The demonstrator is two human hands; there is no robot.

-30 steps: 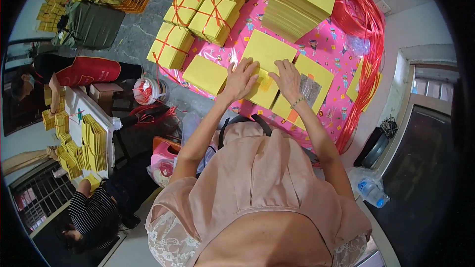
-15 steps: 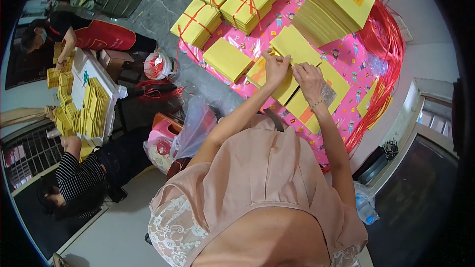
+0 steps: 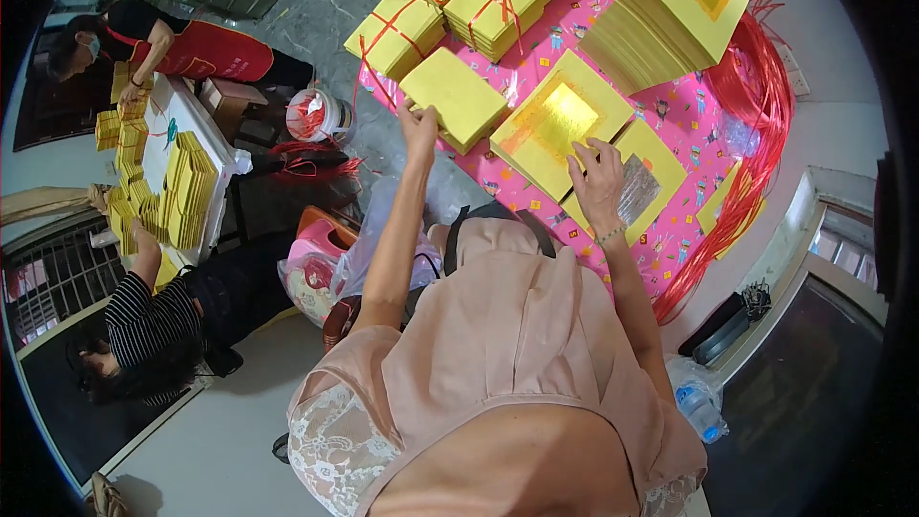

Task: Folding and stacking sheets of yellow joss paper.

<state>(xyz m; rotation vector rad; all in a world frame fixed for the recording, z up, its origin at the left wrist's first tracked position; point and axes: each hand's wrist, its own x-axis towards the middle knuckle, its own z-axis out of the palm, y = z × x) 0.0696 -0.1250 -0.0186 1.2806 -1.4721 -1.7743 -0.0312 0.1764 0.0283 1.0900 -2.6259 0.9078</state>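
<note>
My left hand (image 3: 419, 132) has its fingers and thumb closed on the near left edge of folded yellow paper (image 3: 458, 94), which lies on a low stack. Over a pile of flat yellow sheets with a gold foil patch (image 3: 559, 117), my right hand (image 3: 600, 180) is open, its fingers apart and curved. Whether its fingertips touch the top sheet is hard to tell. Beside that hand lies another yellow sheet with a silvery patch (image 3: 639, 190). A bracelet circles my right wrist.
Yellow bundles tied with red ribbon (image 3: 493, 10) stand at the far left of the pink patterned table (image 3: 536, 193). Behind the sheets rises a tall stack of yellow paper (image 3: 661, 24). Red ribbons (image 3: 756, 124) hang at right. Two people work at a white table (image 3: 165, 124) left.
Both hands were together over the sheets, folding yellow paper. The left hand has moved left to the stack; the right has opened. The gold foil patch is now uncovered.
</note>
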